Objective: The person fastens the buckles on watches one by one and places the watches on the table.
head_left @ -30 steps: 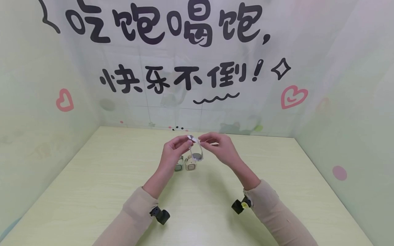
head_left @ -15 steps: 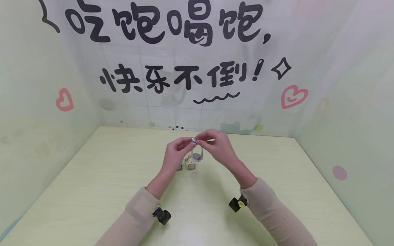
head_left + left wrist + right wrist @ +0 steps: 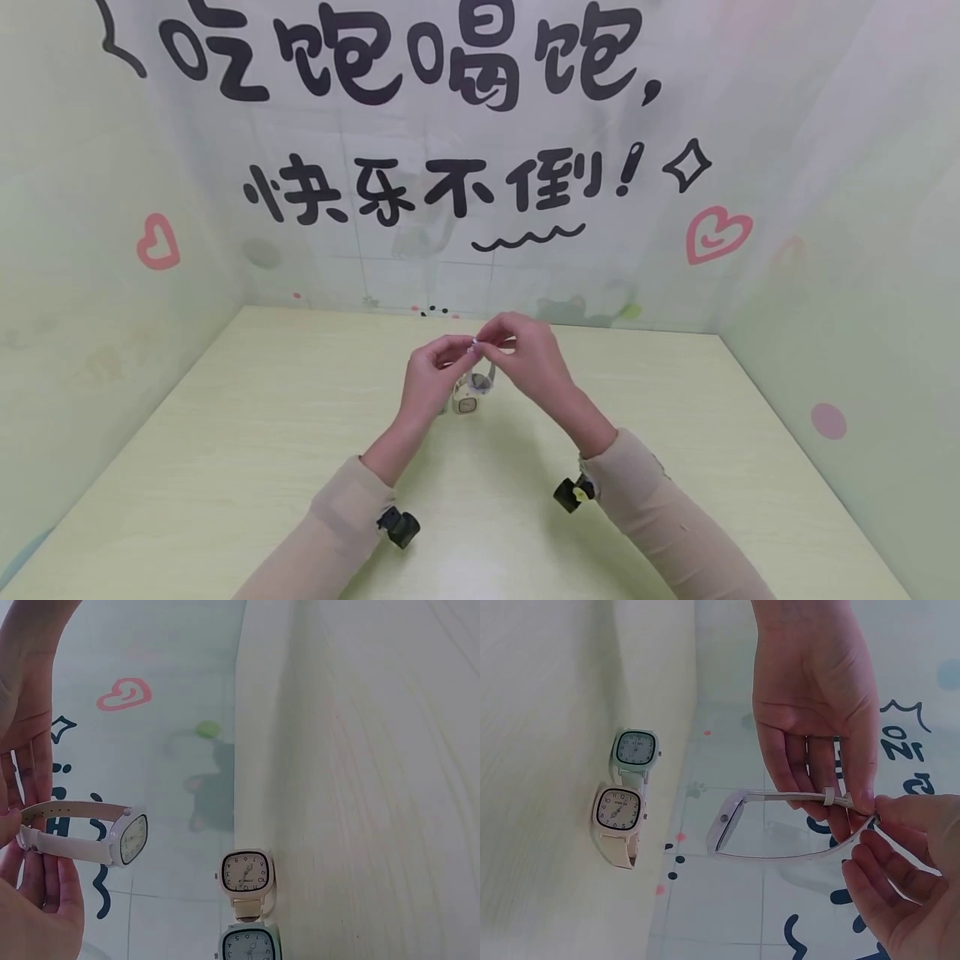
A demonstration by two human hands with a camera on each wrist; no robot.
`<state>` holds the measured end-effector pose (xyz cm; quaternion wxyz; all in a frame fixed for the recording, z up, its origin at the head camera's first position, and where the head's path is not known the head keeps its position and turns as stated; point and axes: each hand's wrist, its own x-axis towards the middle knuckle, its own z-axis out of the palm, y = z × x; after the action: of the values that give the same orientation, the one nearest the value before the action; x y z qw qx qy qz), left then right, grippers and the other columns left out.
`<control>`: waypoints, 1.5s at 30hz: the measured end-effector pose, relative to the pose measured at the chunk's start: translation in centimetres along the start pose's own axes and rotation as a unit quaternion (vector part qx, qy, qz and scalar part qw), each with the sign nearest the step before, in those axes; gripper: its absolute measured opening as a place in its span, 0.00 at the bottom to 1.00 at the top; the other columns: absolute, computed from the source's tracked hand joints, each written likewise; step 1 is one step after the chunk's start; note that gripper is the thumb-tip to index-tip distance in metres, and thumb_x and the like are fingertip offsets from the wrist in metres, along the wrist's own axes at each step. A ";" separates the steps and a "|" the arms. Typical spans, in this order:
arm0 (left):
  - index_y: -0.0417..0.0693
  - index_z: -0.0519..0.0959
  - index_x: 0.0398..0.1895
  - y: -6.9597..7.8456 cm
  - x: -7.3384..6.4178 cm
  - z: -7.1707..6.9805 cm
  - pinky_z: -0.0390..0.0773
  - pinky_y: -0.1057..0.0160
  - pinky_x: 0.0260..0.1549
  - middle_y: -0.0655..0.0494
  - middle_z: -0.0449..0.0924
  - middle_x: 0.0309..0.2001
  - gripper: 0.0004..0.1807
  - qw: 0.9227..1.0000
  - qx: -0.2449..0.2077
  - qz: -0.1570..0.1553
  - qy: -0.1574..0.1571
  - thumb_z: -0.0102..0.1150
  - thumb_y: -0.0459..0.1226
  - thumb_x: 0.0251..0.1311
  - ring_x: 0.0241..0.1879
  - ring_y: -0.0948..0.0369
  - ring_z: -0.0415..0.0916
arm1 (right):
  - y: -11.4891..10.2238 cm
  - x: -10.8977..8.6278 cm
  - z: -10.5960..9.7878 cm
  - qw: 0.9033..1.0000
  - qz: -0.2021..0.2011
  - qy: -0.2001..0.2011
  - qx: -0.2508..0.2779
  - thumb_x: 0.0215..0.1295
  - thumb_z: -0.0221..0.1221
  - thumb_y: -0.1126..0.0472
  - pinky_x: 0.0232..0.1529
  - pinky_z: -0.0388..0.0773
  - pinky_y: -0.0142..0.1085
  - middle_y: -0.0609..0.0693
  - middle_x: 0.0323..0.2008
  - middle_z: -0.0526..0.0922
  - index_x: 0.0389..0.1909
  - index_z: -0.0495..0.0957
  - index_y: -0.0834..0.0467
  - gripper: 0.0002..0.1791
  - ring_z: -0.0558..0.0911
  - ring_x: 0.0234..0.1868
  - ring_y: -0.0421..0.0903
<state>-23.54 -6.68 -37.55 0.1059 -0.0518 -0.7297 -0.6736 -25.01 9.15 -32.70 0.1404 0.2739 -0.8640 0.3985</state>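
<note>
A white wristwatch (image 3: 481,382) hangs above the table, its strap bent into a loop and its dial at the bottom. My left hand (image 3: 431,379) pinches one strap end near the buckle, between thumb and fingers. Fingertips of my right hand (image 3: 531,360) pinch the other strap end, meeting the left ones at the top of the loop. The right wrist view shows the white watch case (image 3: 726,823) side-on, with a strap keeper (image 3: 829,796) on the upper band. How the buckle sits is hidden by the fingers.
Behind the held watch, a beige watch (image 3: 467,406) stands on the table (image 3: 247,433). A pale green watch (image 3: 635,748) stands beside it, mostly hidden by the left hand in the head view. A printed cloth wall (image 3: 420,275) rises at the table's back edge.
My right hand has moved left to the left fingertips, so the strap ends, apart a second ago, now meet. The left hand has shifted slightly right, covering more of the green watch.
</note>
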 end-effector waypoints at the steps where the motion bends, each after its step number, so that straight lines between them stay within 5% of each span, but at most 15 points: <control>1: 0.43 0.84 0.49 0.0 0.0 0.0 0.83 0.66 0.51 0.45 0.87 0.47 0.15 1.000 0.002 0.000 0.000 0.67 0.40 0.63 0.48 0.57 0.85 | 0.0 0.0 0.1 1.000 -0.003 0.003 -0.005 0.64 0.66 0.63 0.45 0.87 0.35 0.51 0.37 0.87 0.37 0.83 0.59 0.04 0.86 0.40 0.45; 12: 0.44 0.83 0.51 0.3 -0.3 0.4 0.83 0.65 0.51 0.46 0.87 0.47 0.15 1.000 0.009 0.017 -0.002 0.66 0.40 0.63 0.45 0.61 0.83 | 0.1 -0.3 0.3 0.998 -0.027 0.041 -0.042 0.63 0.66 0.65 0.44 0.87 0.36 0.52 0.34 0.86 0.35 0.84 0.60 0.02 0.86 0.39 0.47; 26: 0.48 0.84 0.52 0.1 -0.6 0.7 0.84 0.68 0.43 0.47 0.86 0.42 0.14 0.998 0.031 0.049 0.003 0.65 0.40 0.64 0.39 0.64 0.80 | 0.1 -0.5 0.2 0.998 0.003 0.059 0.006 0.64 0.64 0.66 0.45 0.87 0.37 0.54 0.36 0.86 0.36 0.82 0.62 0.02 0.87 0.41 0.48; 34: 0.49 0.84 0.51 -0.2 -0.6 0.7 0.86 0.60 0.44 0.47 0.87 0.41 0.14 0.998 0.053 0.038 0.006 0.66 0.40 0.63 0.38 0.62 0.80 | -0.1 -0.4 0.0 0.996 0.020 0.065 0.057 0.64 0.63 0.65 0.43 0.88 0.37 0.54 0.35 0.87 0.35 0.82 0.61 0.03 0.86 0.39 0.47; 45: 0.48 0.85 0.50 -0.7 -0.6 0.6 0.84 0.68 0.41 0.48 0.87 0.39 0.14 0.998 0.061 0.032 -0.001 0.67 0.41 0.62 0.36 0.64 0.80 | -0.4 -0.5 -0.4 0.992 0.038 0.079 0.089 0.66 0.63 0.64 0.43 0.88 0.37 0.55 0.35 0.87 0.36 0.82 0.62 0.04 0.86 0.38 0.48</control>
<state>-23.18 -6.11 -38.40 0.1292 -0.0691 -0.7675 -0.6240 -24.39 9.43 -32.44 0.1682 0.2198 -0.8212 0.4990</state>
